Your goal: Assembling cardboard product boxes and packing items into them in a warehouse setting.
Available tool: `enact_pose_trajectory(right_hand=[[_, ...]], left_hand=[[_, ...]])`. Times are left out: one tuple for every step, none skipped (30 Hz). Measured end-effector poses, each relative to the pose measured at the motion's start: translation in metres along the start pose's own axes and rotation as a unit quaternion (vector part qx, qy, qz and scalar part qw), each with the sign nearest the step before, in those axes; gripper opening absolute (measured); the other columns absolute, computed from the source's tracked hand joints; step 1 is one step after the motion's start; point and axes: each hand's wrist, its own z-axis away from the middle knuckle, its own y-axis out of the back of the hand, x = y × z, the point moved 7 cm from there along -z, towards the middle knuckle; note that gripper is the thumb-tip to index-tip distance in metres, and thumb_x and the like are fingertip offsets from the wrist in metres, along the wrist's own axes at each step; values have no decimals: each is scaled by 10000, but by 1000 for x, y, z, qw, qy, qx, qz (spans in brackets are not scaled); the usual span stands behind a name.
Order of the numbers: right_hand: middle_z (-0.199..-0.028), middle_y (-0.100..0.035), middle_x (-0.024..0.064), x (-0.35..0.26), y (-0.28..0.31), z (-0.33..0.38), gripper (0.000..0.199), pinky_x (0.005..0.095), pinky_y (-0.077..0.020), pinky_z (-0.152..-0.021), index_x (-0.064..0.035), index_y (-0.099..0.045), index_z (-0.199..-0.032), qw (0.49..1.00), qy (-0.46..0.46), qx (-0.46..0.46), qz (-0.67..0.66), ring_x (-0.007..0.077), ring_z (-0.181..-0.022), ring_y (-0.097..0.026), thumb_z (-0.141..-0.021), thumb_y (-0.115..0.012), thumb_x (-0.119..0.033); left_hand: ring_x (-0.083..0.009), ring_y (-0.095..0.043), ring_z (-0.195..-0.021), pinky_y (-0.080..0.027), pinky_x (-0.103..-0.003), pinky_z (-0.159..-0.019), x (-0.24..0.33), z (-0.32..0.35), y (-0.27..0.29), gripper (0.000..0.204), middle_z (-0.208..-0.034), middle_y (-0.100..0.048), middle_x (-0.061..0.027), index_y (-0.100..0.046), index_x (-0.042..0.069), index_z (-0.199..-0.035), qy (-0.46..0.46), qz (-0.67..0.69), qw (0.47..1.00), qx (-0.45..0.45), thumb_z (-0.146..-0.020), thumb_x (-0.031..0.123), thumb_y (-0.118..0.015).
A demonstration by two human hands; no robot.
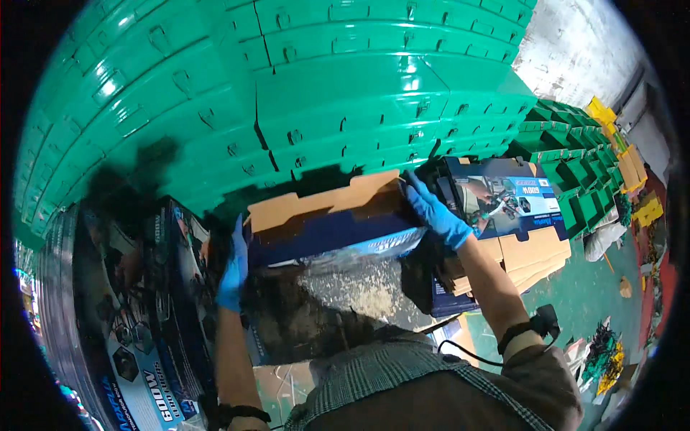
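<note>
A dark blue printed cardboard box (323, 235) with brown inner flaps is held between my two gloved hands, above a worn, scuffed work surface (359, 291). My left hand (233, 269), in a blue glove, presses along the box's left end. At the opposite end, my right hand (435, 214), gloved the same way, grips the upper right corner with its fingers along the side. The brown flap edge stands up on the far side. What is inside the box cannot be seen.
Flattened printed cartons (503, 205) lie stacked to the right. Tall printed boxes (122, 309) stand on the left. Behind rises a wall of stacked green cases (345, 93); open green trays (575, 154) sit at the far right. Loose scraps (607, 352) litter the green floor.
</note>
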Motion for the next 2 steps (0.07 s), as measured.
enact_pose_trajectory(right_hand=[[-1488,-257,138,-17,-11,0,787,358,-274,-1087,-161,-124,-1487,989,60,12,136,336,-1359,-284,-893,-605,-347],[-1502,-245,100,-27,-19,-3,819,331,-276,-1086,-225,-124,-1493,955,116,35,272,319,-1358,-300,-871,-631,-389]], left_hand=[[-237,-281,-1345,-224,-344,-1100,-37,0,13,680,-1459,-294,-152,-200,108,-1470,65,279,958,-14,-912,199,-577],[-237,-281,-1345,-224,-344,-1100,-42,-3,9,680,-1459,-294,-152,-200,108,-1470,68,281,957,-18,-912,199,-577]])
